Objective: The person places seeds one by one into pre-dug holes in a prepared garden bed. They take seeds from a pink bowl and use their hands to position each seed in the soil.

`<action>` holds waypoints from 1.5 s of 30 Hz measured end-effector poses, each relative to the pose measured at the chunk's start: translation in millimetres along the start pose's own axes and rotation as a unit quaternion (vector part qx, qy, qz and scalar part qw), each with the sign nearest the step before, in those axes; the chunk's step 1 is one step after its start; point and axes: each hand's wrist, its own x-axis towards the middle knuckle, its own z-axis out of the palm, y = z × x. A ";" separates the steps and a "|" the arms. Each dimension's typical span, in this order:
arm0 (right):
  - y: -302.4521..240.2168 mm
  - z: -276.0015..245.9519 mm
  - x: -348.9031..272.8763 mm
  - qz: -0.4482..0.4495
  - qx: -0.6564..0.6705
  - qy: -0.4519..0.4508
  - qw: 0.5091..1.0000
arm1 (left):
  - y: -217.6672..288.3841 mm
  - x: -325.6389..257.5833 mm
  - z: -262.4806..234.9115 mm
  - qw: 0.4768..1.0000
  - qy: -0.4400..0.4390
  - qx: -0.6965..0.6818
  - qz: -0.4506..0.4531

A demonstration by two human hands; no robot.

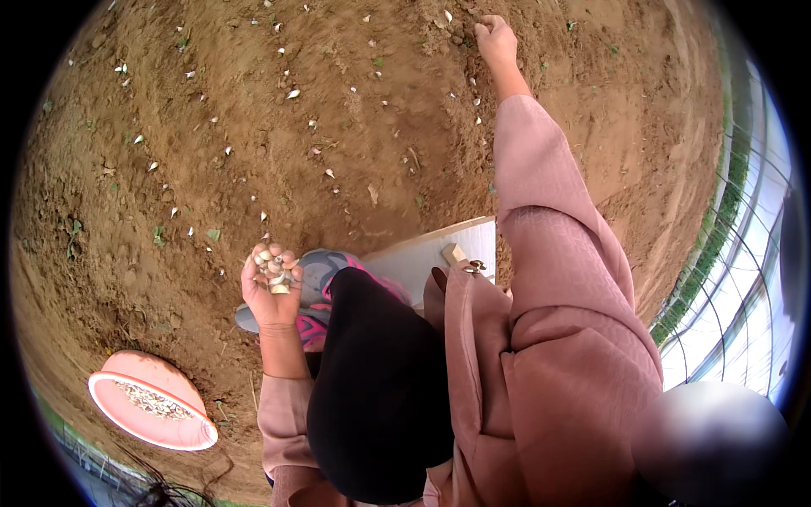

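My left hand [274, 309] is turned palm up beside my knee, its fingers curled round a small heap of garlic cloves [275, 269]. My right arm reaches far ahead, and my right hand [498, 42] is closed in a pinch low over the brown soil [380, 144]. Whatever its fingertips hold, if anything, is hidden. Near that hand a pale clove [448, 16] stands in the soil. More whitish cloves, such as one [293, 94] near the middle, are dotted over the ground in rough rows.
A pink basin [193, 393] with many cloves inside stands tilted at lower left. My grey and pink shoe [319, 269] is beside a white board [405, 260], with a small wooden block [454, 253] on it. Wire netting [726, 253] and pale sheeting line the right side.
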 end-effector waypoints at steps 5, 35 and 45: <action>-43.7 3.2 -18.3 -0.179 -0.062 0.033 0.981 | -3.5 3.4 5.1 1.000 0.009 0.013 -0.013; -13.1 1.0 -30.8 0.021 -0.168 -0.179 0.969 | -6.1 5.8 3.5 0.999 -0.042 -0.016 -0.018; -133.8 -28.6 -144.6 -0.093 0.231 -0.184 0.951 | -20.9 23.8 11.8 0.995 -0.078 -0.025 -0.050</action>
